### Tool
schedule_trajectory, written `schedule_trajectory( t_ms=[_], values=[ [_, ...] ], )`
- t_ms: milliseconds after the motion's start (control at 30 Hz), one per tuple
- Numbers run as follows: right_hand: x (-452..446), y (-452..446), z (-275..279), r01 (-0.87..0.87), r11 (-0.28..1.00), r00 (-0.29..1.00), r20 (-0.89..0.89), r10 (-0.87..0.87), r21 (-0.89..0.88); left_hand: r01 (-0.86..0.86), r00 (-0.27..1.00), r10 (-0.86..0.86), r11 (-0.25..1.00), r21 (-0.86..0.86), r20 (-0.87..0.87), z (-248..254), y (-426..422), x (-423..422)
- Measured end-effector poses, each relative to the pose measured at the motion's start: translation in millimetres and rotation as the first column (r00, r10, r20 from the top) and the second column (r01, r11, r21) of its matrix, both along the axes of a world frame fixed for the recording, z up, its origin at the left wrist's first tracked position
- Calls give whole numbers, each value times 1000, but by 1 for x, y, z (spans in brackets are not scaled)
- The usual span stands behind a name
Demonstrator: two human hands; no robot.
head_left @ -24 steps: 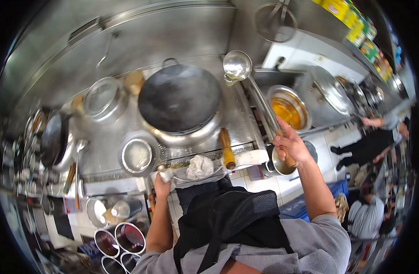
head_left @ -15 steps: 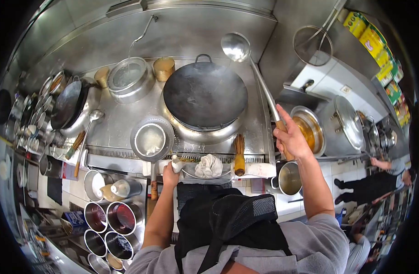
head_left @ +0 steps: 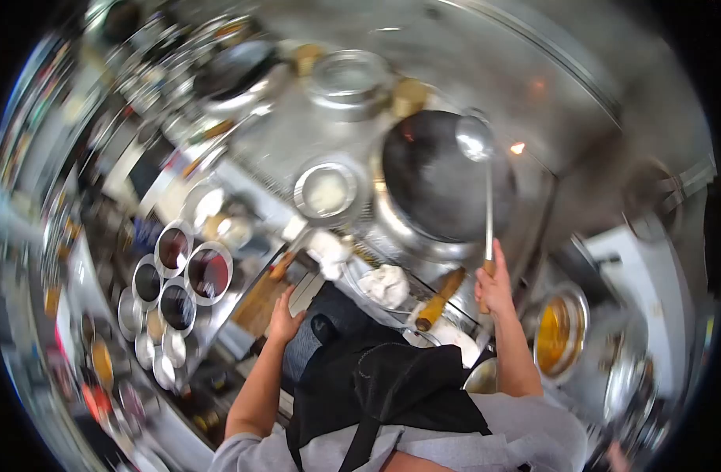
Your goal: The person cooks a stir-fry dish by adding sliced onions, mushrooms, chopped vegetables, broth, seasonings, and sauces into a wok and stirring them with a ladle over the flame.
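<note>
My right hand (head_left: 496,289) is closed round the wooden handle of a long ladle (head_left: 489,197), its index finger stretched along the shaft. The ladle's shiny bowl is over the right part of a dark wok (head_left: 435,177), which sits on a round metal burner ring. My left hand (head_left: 284,316) is off the counter edge with its fingers apart and nothing in it. Nearest to it is the wooden handle (head_left: 282,266) of a strainer. A small bowl with pale contents (head_left: 327,189) rests at the strainer. The view is blurred by motion.
A crumpled white cloth (head_left: 385,285) and a yellow-handled brush (head_left: 439,301) lie along the front edge. At the right is a pot of orange liquid (head_left: 559,334). Several metal containers, some with red contents (head_left: 209,274), stand at the left. A lidded pot (head_left: 349,79) is behind.
The view has turned, so the stove appears tilted. My left hand has let go at the front edge and opened. The ladle has moved from beside the wok to over it.
</note>
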State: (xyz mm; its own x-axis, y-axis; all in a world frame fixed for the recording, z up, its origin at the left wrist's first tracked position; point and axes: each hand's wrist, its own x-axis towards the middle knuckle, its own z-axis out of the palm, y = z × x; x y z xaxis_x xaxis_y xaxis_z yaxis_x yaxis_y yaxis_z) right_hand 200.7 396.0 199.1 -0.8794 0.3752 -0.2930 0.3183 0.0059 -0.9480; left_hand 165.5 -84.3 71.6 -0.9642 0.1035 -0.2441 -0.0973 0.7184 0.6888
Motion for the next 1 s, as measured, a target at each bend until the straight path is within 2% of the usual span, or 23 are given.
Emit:
schedule_trajectory(
  t_ms=[33, 100, 133, 167, 233, 267, 333, 433, 500, 567, 633, 700, 767, 833, 867, 900, 933, 967, 1000],
  values=[
    [-5, 1, -7, -73, 993, 996, -64, 67, -89, -110, 994, 110, 994, -11, 11, -3, -16, 35],
    [-33, -34, 3, -240, 918, 959, -226, 173, -315, -172, 982, 177, 982, -77, 66, -12, -70, 98],
    [-41, -55, 4, -300, 835, 943, -279, 185, -461, -289, 949, 293, 956, -47, 115, -18, -92, 130],
    [-48, -73, 4, -342, 731, 933, -305, 190, -590, -337, 939, 341, 937, -95, 38, -16, -106, 157],
    [-61, -117, -3, -482, 516, 875, -369, 312, -708, -515, 856, 513, 857, -29, -58, -27, -141, 208],
    [-71, -150, 4, -544, 459, 832, -383, 401, -702, -644, 764, 644, 765, 5, -40, -12, -149, 225],
    [-75, -211, 22, -683, 262, 641, -387, 663, -682, -807, 580, 812, 583, 95, -60, 3, -174, 255],
    [-87, -317, 41, -740, 69, 342, -286, 895, -669, -890, 371, 915, 400, 219, -162, 22, -218, 285],
    [-81, -405, 52, -792, -95, 62, -234, 970, -603, -888, 247, 955, 290, 357, -162, 36, -258, 303],
    [-53, -494, 70, -830, -201, -157, -128, 979, -520, -821, 116, 987, 159, 548, -111, 29, -305, 319],
    [-22, -579, 78, -852, -324, -317, -89, 944, -412, -698, -16, 1000, -24, 715, 17, 25, -353, 331],
    [7, -654, 77, -890, -432, -437, 7, 899, -147, -587, -136, 979, -202, 784, 150, 35, -396, 339],
    [41, -714, 88, -805, -548, -515, 191, 835, 227, -527, -181, 970, -236, 817, 163, 30, -437, 342],
    [58, -751, 73, -550, -568, -582, 207, 786, 612, -362, -223, 916, -394, 845, 332, 35, -471, 336],
    [69, -761, 71, -421, -664, -546, 413, 729, 618, -356, -228, 911, -406, 841, 343, 36, -486, 331],
    [79, -769, 72, -292, -755, -471, 599, 648, 587, -271, -225, 882, -465, 843, 414, 34, -501, 326],
    [85, -768, 66, -281, -776, -480, 617, 623, 565, -186, -215, 849, -521, 833, 483, 32, -514, 322],
    [89, -762, 64, -278, -783, -476, 628, 616, 557, -181, -212, 843, -532, 827, 495, 30, -525, 318],
    [91, -756, 65, -411, -770, -537, 552, 638, 489, -272, -281, 849, -518, 811, 447, 28, -537, 312]
  ],
)
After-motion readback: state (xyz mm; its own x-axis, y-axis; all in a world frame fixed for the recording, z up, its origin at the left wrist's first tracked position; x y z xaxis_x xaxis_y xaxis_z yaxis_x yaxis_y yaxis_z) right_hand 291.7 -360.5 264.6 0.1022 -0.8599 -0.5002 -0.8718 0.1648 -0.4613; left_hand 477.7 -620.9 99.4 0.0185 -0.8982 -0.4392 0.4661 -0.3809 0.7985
